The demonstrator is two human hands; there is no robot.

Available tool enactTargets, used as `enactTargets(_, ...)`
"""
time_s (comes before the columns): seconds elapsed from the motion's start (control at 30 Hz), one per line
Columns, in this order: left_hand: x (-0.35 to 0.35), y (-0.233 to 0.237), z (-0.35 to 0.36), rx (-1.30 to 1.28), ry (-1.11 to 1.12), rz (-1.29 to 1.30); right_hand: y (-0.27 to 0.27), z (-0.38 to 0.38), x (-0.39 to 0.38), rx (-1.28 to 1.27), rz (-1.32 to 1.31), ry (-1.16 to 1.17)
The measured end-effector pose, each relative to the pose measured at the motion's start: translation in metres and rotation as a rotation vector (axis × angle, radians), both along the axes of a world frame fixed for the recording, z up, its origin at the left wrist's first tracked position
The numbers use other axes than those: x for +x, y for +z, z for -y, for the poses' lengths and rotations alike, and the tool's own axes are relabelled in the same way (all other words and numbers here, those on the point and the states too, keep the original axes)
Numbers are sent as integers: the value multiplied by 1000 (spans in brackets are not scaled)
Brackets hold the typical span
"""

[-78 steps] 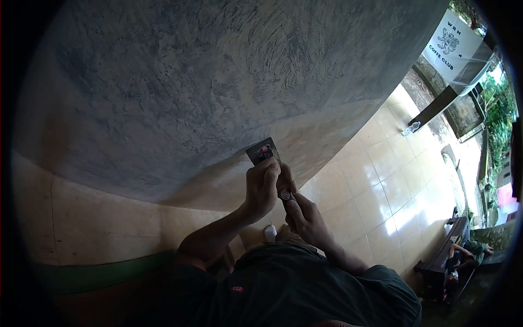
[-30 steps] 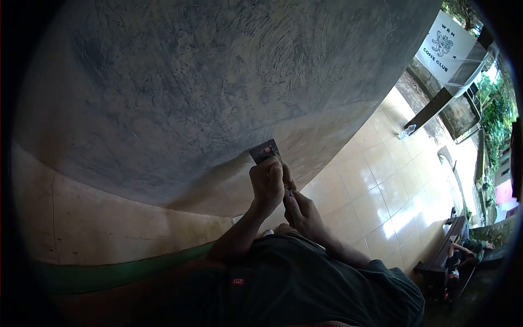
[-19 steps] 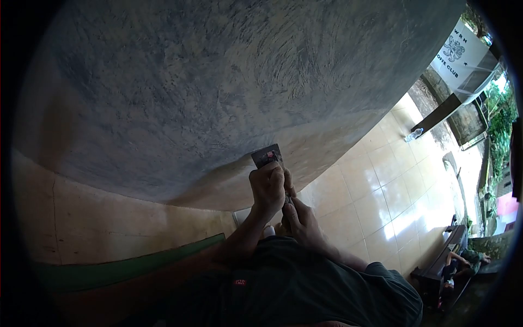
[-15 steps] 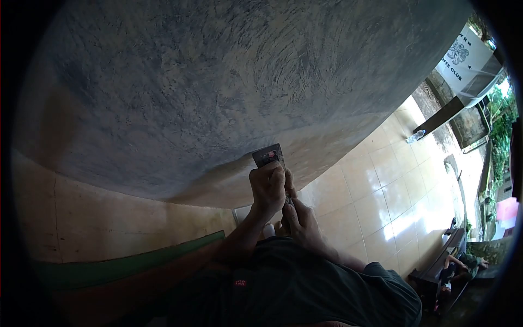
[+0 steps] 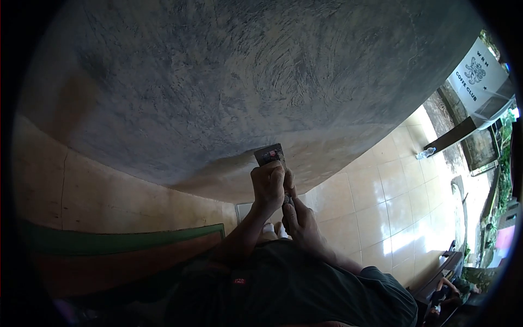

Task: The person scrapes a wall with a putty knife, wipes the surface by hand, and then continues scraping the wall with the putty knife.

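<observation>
A flat dark blade with a small red mark, part of a scraper-like tool (image 5: 267, 154), lies against the lower part of a wall (image 5: 234, 82) with mottled grey plaster. Just below the blade, my left hand (image 5: 267, 185) is closed in a fist round the tool. My right hand (image 5: 303, 224) sits lower and to the right, its fingers wrapped round the handle's lower end. The two hands are close together, and they hide most of the handle. Beside the blade the grey coat meets a bare beige band (image 5: 327, 147).
Beige floor tiles (image 5: 381, 201) spread to the right, with a plastic bottle (image 5: 425, 153) and a printed banner (image 5: 479, 76) beyond. A green-edged panel (image 5: 125, 240) is at lower left. Another person (image 5: 449, 291) is at the far lower right.
The view has shifted slightly, so the banner and bottle appear lower and farther right. More of my feet shows below the hands. Both hands keep their hold, with the blade at nearly the same spot.
</observation>
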State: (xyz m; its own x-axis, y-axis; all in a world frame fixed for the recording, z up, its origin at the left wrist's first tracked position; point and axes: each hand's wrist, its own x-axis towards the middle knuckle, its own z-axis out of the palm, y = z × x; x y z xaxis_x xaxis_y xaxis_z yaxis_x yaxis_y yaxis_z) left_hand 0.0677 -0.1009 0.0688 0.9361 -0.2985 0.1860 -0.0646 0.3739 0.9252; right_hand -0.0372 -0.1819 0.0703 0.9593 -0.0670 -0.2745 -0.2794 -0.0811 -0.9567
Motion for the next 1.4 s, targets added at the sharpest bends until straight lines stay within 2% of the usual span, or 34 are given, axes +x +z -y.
enactTargets(0.37,-5,6,4,-104,23,-19,-1,4,0,-98,151,-31)
enactTargets(0.53,-7,25,7,-127,41,-33,11,6,-2,-67,151,-9)
enactTargets(0.63,-10,14,7,-91,53,-24,9,10,-7,-58,88,15)
enactTargets(0.77,-8,21,11,-102,52,-6,-1,9,-1,-128,210,-27)
enactTargets(0.9,-9,15,10,-106,34,-24,0,11,-3,-121,200,-14)
enactTargets(0.97,-7,11,10,-112,37,-27,-1,10,-6,2,61,-2)
enactTargets(1.17,-8,14,7,-76,22,-39,2,11,-3,-29,25,29)
enactTargets(1.23,-10,17,9,-115,48,-65,1,11,-2,-30,40,18)
enactTargets(1.3,-6,20,10,-130,44,-32,1,8,-1,-27,170,2)
enactTargets(1.4,-8,26,11,-133,49,-24,18,16,1,-66,178,34)
